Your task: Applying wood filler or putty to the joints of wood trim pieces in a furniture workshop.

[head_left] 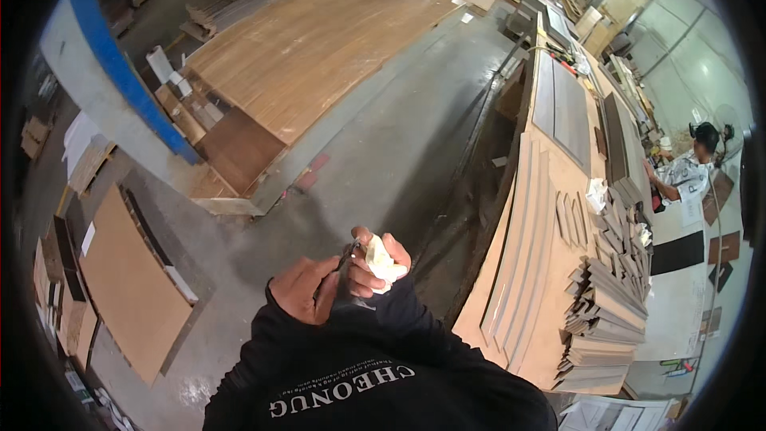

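In front of my chest, my two hands are close together. My right hand [367,279] is closed around a crumpled white cloth or wad of tissue [381,262]; I cannot tell which. Beside it, the fingers of my left hand [306,289] pinch a small, thin dark object [348,255]. Its upper end reaches the fingers of the right hand, and its exact kind is too small to make out.
A long workbench [472,303] at my right carries long strips [523,231] and a pile of short grey-brown pieces [602,319]. A large stack of wooden sheets [319,40] stands ahead. On the left are a blue-and-white column [120,56] and a brown board [132,287]. A person [690,172] is beyond the bench.
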